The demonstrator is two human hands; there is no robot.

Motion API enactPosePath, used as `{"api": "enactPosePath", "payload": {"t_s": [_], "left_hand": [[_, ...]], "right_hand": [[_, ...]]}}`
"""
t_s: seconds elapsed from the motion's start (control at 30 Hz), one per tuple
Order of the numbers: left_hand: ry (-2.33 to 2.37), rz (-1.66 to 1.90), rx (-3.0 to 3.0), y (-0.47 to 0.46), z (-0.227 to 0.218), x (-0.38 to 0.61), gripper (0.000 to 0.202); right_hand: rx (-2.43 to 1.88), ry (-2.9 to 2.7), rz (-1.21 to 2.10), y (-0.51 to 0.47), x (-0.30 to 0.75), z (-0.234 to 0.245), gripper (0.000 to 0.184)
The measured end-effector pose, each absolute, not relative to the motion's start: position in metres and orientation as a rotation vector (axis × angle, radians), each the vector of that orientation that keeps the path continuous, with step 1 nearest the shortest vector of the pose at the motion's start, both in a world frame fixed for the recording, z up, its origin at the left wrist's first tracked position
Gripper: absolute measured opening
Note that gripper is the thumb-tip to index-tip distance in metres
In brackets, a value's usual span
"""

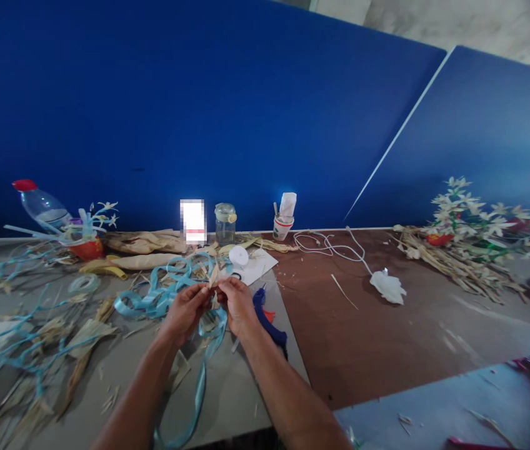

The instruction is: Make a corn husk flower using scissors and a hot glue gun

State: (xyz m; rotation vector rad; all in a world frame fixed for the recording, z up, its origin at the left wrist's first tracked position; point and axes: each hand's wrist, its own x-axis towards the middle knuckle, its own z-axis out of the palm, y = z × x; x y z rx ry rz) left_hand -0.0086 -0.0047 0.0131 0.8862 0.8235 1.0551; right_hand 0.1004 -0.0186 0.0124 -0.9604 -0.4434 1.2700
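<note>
My left hand and my right hand meet over the grey table top, fingers pinched together on a small pale dried-leaf flower piece. A light blue ribbon lies coiled just behind the hands, and one strand hangs down toward me between my forearms. A dark blue glue gun lies on the table right beside my right wrist. A white tape roll sits on white paper behind the hands.
Dried husks, a glass jar, a cup with tools, a tilted plastic bottle and a red pot of flowers line the blue wall. A white cable crosses the brown board. Finished flower stems lie at right.
</note>
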Motion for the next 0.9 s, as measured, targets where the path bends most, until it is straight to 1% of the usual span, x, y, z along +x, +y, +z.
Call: {"api": "enactPosePath", "payload": {"t_s": [0.1,0.33,0.53,0.9], "left_hand": [[0.822,1.066,0.867,-0.0042,0.0122,-0.0076,0.030],[0.794,1.010,0.892,-0.0044,0.0136,-0.0071,0.031],[0.754,0.991,0.884,-0.0036,0.0128,-0.0090,0.027],[0.736,0.979,0.821,-0.0065,0.0161,-0.0080,0.027]], "right_hand": [[-0.968,-0.455,1.270,-0.0190,0.1003,0.0125,0.010],[-0.945,-0.421,1.262,-0.0184,0.1015,0.0127,0.006],[-0.944,-0.413,1.273,-0.0189,0.1019,0.0122,0.005],[-0.944,-0.386,1.262,-0.0176,0.1023,0.0115,0.009]]}}
